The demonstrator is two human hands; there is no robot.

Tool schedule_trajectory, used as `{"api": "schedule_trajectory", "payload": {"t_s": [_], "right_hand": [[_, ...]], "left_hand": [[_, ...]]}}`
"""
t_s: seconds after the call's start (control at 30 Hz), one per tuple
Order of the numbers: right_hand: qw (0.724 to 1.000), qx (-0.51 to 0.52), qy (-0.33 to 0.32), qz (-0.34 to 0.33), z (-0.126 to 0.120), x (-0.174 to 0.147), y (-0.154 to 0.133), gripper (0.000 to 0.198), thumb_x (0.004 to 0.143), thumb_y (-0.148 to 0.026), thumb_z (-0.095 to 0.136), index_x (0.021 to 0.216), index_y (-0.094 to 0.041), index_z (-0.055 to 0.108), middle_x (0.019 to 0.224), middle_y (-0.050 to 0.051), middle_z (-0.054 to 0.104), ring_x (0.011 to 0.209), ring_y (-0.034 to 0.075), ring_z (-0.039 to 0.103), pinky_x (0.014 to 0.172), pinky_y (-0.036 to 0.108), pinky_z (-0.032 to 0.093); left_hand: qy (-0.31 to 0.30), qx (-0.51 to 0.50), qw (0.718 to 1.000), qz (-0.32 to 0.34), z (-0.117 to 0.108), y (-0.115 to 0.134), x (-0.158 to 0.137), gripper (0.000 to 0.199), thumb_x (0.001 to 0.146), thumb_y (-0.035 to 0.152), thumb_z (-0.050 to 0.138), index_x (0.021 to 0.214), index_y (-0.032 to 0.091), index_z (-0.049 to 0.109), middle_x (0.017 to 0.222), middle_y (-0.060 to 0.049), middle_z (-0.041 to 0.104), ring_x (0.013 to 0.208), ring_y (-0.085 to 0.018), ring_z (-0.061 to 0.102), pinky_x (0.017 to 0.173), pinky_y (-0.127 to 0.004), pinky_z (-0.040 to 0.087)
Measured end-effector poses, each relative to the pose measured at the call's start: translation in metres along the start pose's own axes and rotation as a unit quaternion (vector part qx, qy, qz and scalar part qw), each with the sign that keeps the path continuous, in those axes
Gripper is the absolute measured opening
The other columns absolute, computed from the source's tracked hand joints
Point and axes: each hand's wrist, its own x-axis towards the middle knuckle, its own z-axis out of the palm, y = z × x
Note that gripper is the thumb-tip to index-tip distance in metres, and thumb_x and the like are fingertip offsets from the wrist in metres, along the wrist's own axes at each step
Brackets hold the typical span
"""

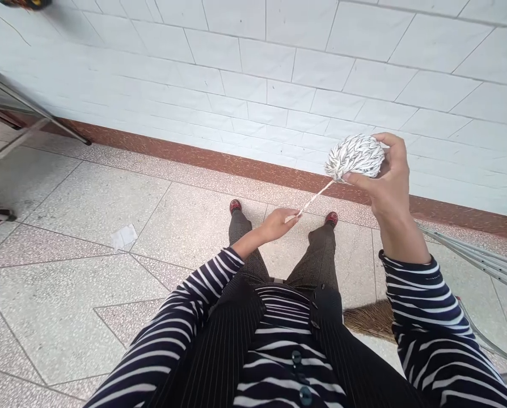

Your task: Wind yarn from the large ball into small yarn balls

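Note:
A braided ball of white cord (355,157) with thin dark flecks is held up against the background of the tiled wall. My right hand (392,175) grips it from the right, thumb below and fingers over the top and behind. From the ball's lower left a straight length of the same cord (317,196) runs down to my left hand (281,223). The fingers of that hand are closed on the cord, and a short end lies along them. The far side of the ball is hidden.
A white tiled wall (279,79) with a reddish-brown skirting stands ahead. On the speckled floor lies a white scrap of paper (125,237). A metal-legged frame (36,107) is at left, a broom head (370,319) low right, and folded metal bars (478,255) at right.

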Motion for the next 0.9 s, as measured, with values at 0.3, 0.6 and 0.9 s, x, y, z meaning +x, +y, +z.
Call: {"api": "schedule_trajectory", "payload": {"t_s": [0.3,0.6,0.9], "right_hand": [[0.994,0.016,-0.101,0.046,0.060,-0.019,-0.030,0.077,0.049,-0.035,0.096,0.118,-0.038,0.060,0.107,-0.003,0.065,0.110,0.026,0.067,0.090,0.045,0.063],[0.995,-0.079,-0.045,-0.046,0.033,0.030,-0.038,0.076,0.047,-0.029,0.098,0.112,-0.030,0.059,0.099,-0.002,0.066,0.085,0.016,0.064,0.066,0.028,0.056],[0.984,-0.031,0.053,-0.166,0.020,0.043,-0.083,0.058,0.056,-0.021,0.094,0.103,-0.033,0.064,0.087,-0.005,0.060,0.080,0.014,0.059,0.072,0.029,0.050]], "left_hand": [[0.154,-0.112,0.977,0.101,-0.017,0.061,0.058,0.049,0.098,0.041,0.060,0.142,0.021,0.055,0.136,-0.009,0.064,0.135,-0.027,0.052,0.115,-0.041,0.041],[0.017,-0.137,0.985,0.105,-0.028,0.054,0.028,0.041,0.103,0.044,0.046,0.089,0.015,0.071,0.092,-0.006,0.073,0.090,-0.018,0.066,0.092,-0.032,0.049],[-0.116,-0.050,0.992,-0.002,-0.010,-0.026,0.001,0.033,0.100,0.030,0.045,0.089,0.015,0.072,0.094,-0.003,0.072,0.090,-0.017,0.064,0.090,-0.028,0.046]]}}
